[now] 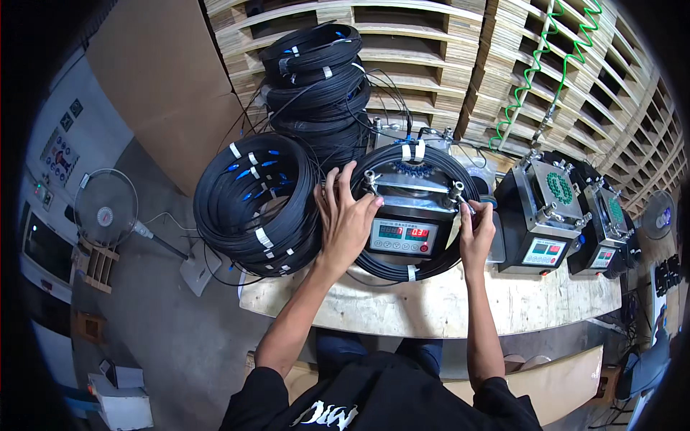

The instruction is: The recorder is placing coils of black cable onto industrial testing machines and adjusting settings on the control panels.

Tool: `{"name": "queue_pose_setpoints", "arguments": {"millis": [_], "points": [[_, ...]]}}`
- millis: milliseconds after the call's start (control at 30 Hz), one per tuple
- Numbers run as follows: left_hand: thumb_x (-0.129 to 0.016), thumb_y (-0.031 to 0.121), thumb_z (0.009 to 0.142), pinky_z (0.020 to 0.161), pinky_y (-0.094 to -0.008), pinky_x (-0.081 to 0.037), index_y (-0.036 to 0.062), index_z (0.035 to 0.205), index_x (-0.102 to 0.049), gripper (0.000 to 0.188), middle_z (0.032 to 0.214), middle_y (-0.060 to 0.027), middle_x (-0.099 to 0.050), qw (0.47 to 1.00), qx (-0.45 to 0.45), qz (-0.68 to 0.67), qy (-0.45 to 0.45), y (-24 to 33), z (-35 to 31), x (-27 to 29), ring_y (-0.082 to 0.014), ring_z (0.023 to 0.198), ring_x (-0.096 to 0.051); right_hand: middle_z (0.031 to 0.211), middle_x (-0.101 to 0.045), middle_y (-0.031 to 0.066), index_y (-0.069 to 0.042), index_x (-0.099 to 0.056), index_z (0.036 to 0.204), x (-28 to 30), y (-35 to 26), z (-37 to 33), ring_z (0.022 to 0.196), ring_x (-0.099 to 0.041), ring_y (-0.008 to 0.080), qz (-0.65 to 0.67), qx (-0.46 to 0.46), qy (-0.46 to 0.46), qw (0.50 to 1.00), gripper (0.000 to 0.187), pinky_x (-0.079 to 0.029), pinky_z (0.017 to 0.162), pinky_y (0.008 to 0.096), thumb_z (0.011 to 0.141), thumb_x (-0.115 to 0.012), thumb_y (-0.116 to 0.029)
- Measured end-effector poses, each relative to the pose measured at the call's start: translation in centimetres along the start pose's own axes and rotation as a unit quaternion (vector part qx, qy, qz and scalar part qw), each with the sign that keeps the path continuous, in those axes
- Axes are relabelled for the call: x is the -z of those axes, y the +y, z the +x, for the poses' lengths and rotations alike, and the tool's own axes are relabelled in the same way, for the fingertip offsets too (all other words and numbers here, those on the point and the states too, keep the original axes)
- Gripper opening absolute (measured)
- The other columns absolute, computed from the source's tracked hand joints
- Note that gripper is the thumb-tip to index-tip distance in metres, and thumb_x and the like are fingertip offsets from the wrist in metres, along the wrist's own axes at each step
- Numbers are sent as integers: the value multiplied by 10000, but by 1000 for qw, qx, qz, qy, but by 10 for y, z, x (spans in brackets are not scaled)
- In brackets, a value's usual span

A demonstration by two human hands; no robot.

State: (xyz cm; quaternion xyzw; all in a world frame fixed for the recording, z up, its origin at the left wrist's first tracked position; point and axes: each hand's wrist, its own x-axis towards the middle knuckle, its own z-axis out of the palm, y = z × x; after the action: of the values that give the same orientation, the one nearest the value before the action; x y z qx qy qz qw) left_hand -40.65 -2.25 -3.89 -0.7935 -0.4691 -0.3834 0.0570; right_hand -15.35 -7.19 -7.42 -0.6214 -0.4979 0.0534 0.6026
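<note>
A polishing machine (pixel 402 234) with a red digital display stands in front of me on the table. A coil of black cable (pixel 440 271), bound with white ties, loops around it. Small blue connectors (pixel 411 169) sit on the machine's top plate. At the left corner knob (pixel 370 178), my left hand (pixel 343 226) has its fingers spread, with the thumb by the plate's front edge. Beneath the right corner knob (pixel 457 189), my right hand (pixel 477 241) has thumb and forefinger close together at the coil; anything small between them cannot be made out.
Coiled black cables with blue ends (pixel 248 208) stand at left, before a taller cable stack (pixel 316 93). Two similar machines (pixel 544 215) (pixel 605 226) occupy the table's right. Wooden pallets (pixel 424 57) rise behind. A fan (pixel 106 215) stands on the floor at left.
</note>
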Motion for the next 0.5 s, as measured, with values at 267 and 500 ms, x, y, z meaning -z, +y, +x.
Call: {"name": "queue_pose_setpoints", "arguments": {"millis": [267,500], "points": [[-730,432,845,1136,-590,-246,65,792,-779,373,1376,-101,-518,996,-10,64,66,22,28,-16,-328,1287,-406,765,-665,115,43,-600,984,1,-2,4,674,-578,115,89,2,10,996,181,-458,594,291,992,-650,-131],[-800,297,838,1109,-528,-326,17,828,-682,304,1392,-188,-472,995,-15,-64,69,14,24,-3,-381,1319,-417,813,-531,74,10,-535,1096,14,-5,1,659,-476,179,49,22,-35,998,208,-441,640,294,940,-663,-39]]}}
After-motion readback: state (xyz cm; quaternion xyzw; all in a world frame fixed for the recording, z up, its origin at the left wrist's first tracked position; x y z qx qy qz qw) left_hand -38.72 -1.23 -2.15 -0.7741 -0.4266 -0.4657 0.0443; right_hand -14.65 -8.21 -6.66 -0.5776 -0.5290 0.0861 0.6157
